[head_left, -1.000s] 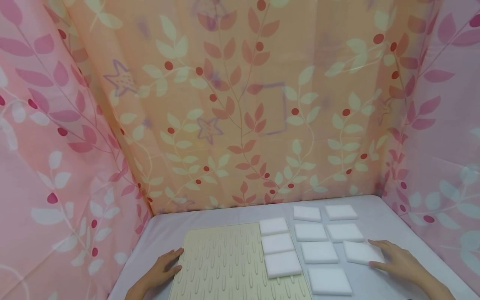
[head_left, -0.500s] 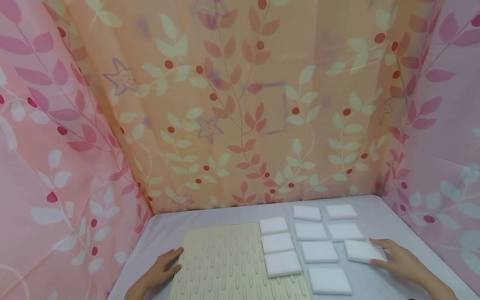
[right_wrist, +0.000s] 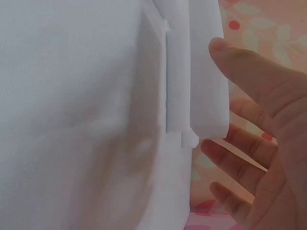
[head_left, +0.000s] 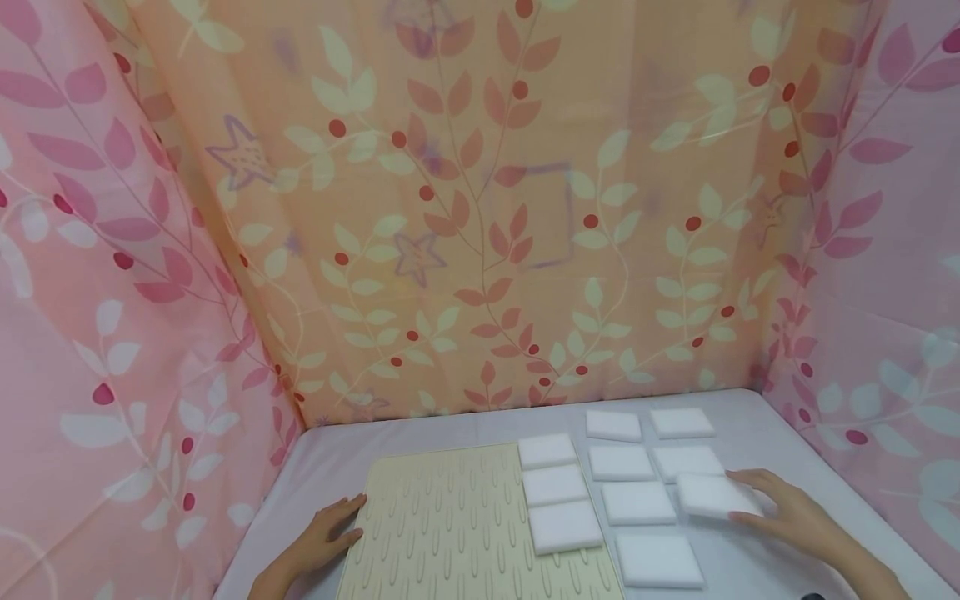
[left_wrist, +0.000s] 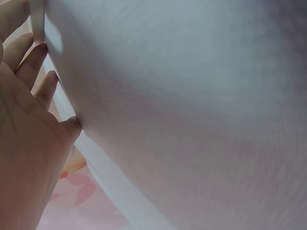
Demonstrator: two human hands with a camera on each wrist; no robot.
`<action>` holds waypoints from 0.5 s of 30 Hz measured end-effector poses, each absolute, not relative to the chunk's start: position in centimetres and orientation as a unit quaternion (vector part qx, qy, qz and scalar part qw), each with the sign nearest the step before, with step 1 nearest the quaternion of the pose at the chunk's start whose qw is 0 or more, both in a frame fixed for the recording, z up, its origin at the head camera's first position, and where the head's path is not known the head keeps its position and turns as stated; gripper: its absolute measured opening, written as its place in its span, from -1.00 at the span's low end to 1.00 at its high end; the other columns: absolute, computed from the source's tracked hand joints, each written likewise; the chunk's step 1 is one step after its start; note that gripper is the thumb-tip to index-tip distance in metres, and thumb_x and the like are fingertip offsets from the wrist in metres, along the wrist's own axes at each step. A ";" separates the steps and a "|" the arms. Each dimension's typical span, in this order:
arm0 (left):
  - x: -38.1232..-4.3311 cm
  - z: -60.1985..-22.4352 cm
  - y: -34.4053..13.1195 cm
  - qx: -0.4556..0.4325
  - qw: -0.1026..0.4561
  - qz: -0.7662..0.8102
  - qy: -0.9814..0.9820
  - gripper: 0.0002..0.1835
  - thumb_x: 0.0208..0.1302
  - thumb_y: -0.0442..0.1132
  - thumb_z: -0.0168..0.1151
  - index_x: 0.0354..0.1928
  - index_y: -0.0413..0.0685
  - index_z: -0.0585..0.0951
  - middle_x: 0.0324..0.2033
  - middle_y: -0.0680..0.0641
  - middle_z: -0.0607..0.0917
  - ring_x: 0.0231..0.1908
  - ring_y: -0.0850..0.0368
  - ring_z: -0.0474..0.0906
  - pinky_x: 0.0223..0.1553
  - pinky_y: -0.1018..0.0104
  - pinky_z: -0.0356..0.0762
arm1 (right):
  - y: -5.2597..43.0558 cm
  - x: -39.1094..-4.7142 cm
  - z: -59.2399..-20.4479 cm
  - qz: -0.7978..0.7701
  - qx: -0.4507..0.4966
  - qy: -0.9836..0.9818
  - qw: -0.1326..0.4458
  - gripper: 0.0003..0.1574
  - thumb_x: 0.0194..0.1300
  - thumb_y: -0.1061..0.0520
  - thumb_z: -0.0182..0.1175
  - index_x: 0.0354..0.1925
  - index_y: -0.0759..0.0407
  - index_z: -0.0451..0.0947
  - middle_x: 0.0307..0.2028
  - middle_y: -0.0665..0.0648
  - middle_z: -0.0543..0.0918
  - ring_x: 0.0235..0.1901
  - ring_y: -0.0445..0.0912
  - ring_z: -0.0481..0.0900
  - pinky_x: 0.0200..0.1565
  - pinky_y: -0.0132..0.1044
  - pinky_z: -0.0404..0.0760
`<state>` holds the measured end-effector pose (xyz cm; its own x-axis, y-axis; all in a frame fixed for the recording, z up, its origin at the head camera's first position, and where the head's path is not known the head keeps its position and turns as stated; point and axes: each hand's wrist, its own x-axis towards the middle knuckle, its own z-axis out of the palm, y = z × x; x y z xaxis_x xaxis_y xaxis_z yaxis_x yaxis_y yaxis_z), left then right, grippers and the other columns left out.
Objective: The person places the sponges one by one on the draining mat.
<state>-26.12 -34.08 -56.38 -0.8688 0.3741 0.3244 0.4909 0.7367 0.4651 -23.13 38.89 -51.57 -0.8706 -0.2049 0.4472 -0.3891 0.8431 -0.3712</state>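
Note:
My right hand (head_left: 795, 518) grips a white sponge block (head_left: 716, 494) by its right edge, thumb on the near side and fingers on the far side. The block is raised off the table. In the right wrist view, the thumb and fingers of the right hand (right_wrist: 268, 129) are around the block (right_wrist: 208, 86). My left hand (head_left: 318, 537) rests at the left edge of a beige mat (head_left: 435, 517) with oblong raised bumps, fingertips touching that edge. In the left wrist view, the left hand (left_wrist: 36, 124) has fairly straight, spread fingers.
Three white sponges (head_left: 557, 486) lie in a column on the mat's right side. Several more (head_left: 640, 504) lie in rows on the white-covered table (head_left: 757, 450) right of the mat. Floral curtains (head_left: 480, 250) enclose the table's back and sides.
My right hand has lifted the sponge block off the table and moved it slightly up and left, partly over the sponge behind. The left hand and mat have stayed put.

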 end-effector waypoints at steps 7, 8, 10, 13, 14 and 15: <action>-26.0 -56.1 -33.9 -0.243 0.109 -0.280 -0.922 -0.44 0.15 -0.16 0.26 0.16 -0.31 0.44 0.10 -0.34 0.51 0.06 -0.49 0.36 -0.07 -0.41 0.17 | 37.2 -23.2 -51.0 0.219 0.174 -0.938 0.204 -0.29 -0.13 -0.12 0.45 0.03 0.01 0.54 -0.07 0.02 0.59 -0.04 -0.40 0.41 -0.13 -0.38 0.50; -25.9 -56.1 -33.8 -0.242 0.110 -0.278 -0.923 -0.44 0.16 -0.16 0.26 0.17 -0.30 0.45 0.11 -0.32 0.51 0.07 -0.48 0.36 -0.05 -0.39 0.17 | 37.0 -23.3 -51.1 0.221 0.179 -0.936 0.207 -0.29 -0.13 -0.11 0.46 0.03 0.02 0.54 -0.07 0.02 0.59 -0.04 -0.36 0.43 -0.11 -0.40 0.49; -25.9 -56.1 -33.8 -0.242 0.112 -0.275 -0.924 -0.44 0.15 -0.16 0.26 0.16 -0.31 0.45 0.10 -0.32 0.52 0.07 -0.47 0.37 -0.05 -0.37 0.18 | 36.6 -23.3 -51.1 0.220 0.186 -0.934 0.210 -0.29 -0.14 -0.11 0.46 0.04 0.01 0.54 -0.08 -0.01 0.58 -0.04 -0.39 0.42 -0.11 -0.60 0.39; -25.9 -56.1 -33.8 -0.241 0.114 -0.274 -0.924 -0.44 0.15 -0.16 0.26 0.16 -0.30 0.45 0.10 -0.32 0.52 0.07 -0.46 0.37 -0.04 -0.33 0.18 | 36.0 -23.3 -51.2 0.226 0.196 -0.931 0.209 -0.29 -0.13 -0.11 0.45 0.04 0.01 0.54 -0.08 -0.04 0.58 -0.03 -0.42 0.41 -0.10 -0.75 0.24; -25.9 -56.1 -33.8 -0.241 0.115 -0.272 -0.924 -0.44 0.15 -0.16 0.26 0.16 -0.30 0.45 0.10 -0.31 0.52 0.07 -0.45 0.37 -0.04 -0.32 0.18 | 35.7 -23.3 -51.2 0.225 0.198 -0.931 0.208 -0.29 -0.12 -0.12 0.45 0.04 0.01 0.54 -0.08 -0.05 0.58 -0.03 -0.43 0.41 -0.10 -0.75 0.24; -25.9 -56.2 -33.8 -0.243 0.116 -0.274 -0.923 -0.44 0.15 -0.17 0.27 0.16 -0.31 0.45 0.10 -0.32 0.52 0.06 -0.47 0.37 -0.04 -0.34 0.18 | 35.4 -23.2 -51.2 0.226 0.199 -0.931 0.206 -0.30 -0.12 -0.13 0.44 0.04 0.01 0.54 -0.07 -0.06 0.58 -0.03 -0.44 0.40 -0.10 -0.75 0.23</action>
<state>-25.91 -33.81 -56.17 -0.8550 0.3846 0.3479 0.5121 0.7317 0.4499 -23.25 35.44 -51.20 -0.8354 -0.2780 0.4741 -0.4647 0.8179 -0.3393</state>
